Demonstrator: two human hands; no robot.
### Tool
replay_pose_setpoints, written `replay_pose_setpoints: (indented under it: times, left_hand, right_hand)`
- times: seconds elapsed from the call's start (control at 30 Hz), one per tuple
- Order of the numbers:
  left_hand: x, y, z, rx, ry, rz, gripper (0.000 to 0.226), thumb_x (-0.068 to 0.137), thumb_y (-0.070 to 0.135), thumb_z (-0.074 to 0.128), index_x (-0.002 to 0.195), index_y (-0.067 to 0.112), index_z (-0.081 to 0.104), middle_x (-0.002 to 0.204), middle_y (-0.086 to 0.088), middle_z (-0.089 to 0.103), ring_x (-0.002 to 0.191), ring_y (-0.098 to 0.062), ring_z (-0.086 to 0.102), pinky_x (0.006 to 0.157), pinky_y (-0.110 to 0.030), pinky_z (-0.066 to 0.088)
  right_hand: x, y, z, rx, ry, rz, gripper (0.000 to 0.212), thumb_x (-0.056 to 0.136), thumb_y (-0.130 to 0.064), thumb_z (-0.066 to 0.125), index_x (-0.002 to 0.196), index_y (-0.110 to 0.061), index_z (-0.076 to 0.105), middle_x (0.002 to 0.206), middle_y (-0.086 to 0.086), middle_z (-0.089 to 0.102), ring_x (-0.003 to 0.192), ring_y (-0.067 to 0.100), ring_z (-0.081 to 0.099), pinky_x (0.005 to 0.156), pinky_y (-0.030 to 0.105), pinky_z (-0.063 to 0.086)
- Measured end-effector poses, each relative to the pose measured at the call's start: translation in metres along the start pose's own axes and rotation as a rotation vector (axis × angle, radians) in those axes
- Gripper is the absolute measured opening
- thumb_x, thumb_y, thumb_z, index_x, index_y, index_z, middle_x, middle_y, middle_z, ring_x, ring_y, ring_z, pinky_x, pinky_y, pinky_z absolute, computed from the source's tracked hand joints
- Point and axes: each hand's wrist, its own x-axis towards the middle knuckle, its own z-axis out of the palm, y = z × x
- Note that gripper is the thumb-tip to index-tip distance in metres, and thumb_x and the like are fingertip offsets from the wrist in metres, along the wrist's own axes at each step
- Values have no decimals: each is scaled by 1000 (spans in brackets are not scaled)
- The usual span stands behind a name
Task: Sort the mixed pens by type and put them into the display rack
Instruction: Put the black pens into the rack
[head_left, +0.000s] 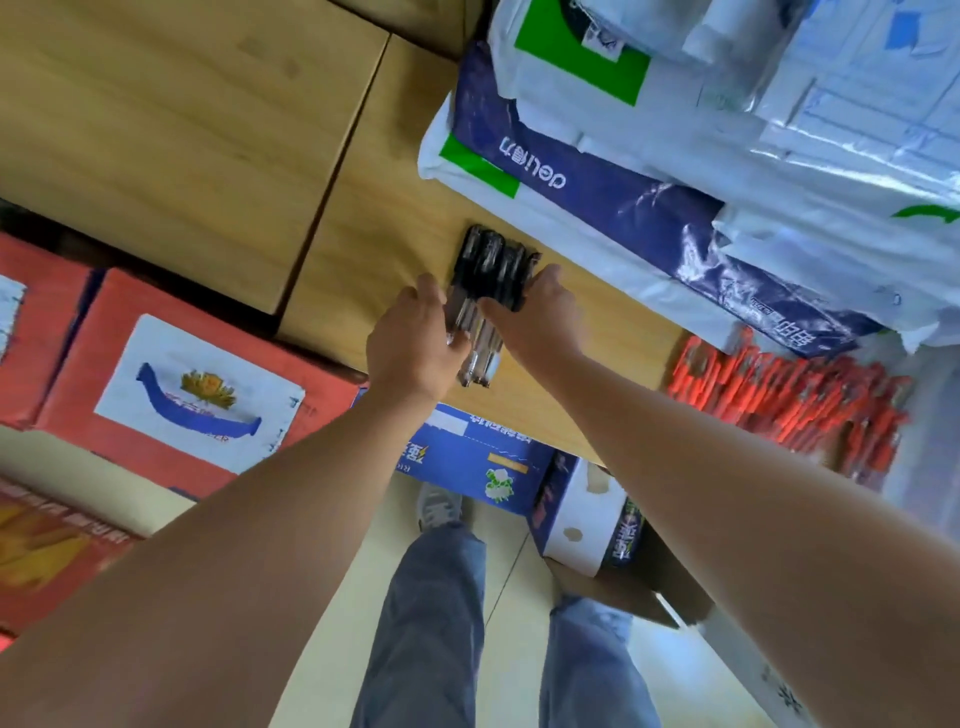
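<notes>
A bundle of several black-capped pens (491, 270) with clear barrels lies on the wooden table (384, 228). My left hand (413, 338) presses against the bundle's left side with its fingers on the barrels. My right hand (540, 317) closes on the bundle from the right, thumb across the pens. A heap of red pens (789, 395) lies at the table's right edge, apart from both hands. No display rack shows in the view.
Stacked paper reams in white, blue and green wrapping (649, 171) crowd the table's far right. Red cartons (171, 384) stand to the left. Blue boxes (478, 457) sit under the table's edge near my legs. A second wooden surface (166, 130) lies at upper left.
</notes>
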Motion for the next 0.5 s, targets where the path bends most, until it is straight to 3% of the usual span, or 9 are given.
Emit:
replay_pose_setpoints:
  times: [0.17, 0.33, 0.4, 0.5]
  left_hand:
    - [7, -9, -5, 13, 15, 44, 39, 84, 29, 66, 111, 8, 48, 103, -11, 58, 84, -28, 61, 62, -32, 42]
    - [9, -7, -5, 114, 10, 51, 46, 86, 33, 65, 117, 4, 46, 109, -12, 55, 85, -29, 62, 60, -33, 45]
    - [12, -5, -5, 136, 7, 42, 44, 87, 33, 64, 115, 3, 47, 107, -13, 56, 85, -30, 63, 60, -33, 44]
    - [15, 0, -8, 195, -21, 34, 43, 87, 34, 63, 111, 2, 49, 103, -13, 57, 84, -30, 62, 60, -32, 44]
  right_hand:
    - [-3, -1, -3, -45, 34, 3, 60, 83, -49, 66, 116, -10, 36, 92, 6, 58, 84, 28, 59, 57, 32, 39]
    - [-9, 3, -5, -109, 67, 21, 63, 82, -52, 67, 112, -11, 30, 70, -4, 42, 59, 12, 46, 46, 24, 32]
    - [-10, 5, -3, -111, 70, 16, 62, 82, -50, 68, 108, -12, 27, 73, -3, 42, 61, 11, 43, 48, 23, 33]
    - [-12, 10, -2, -92, 78, 8, 51, 82, -36, 71, 107, -12, 33, 94, 5, 51, 78, 20, 50, 62, 28, 38]
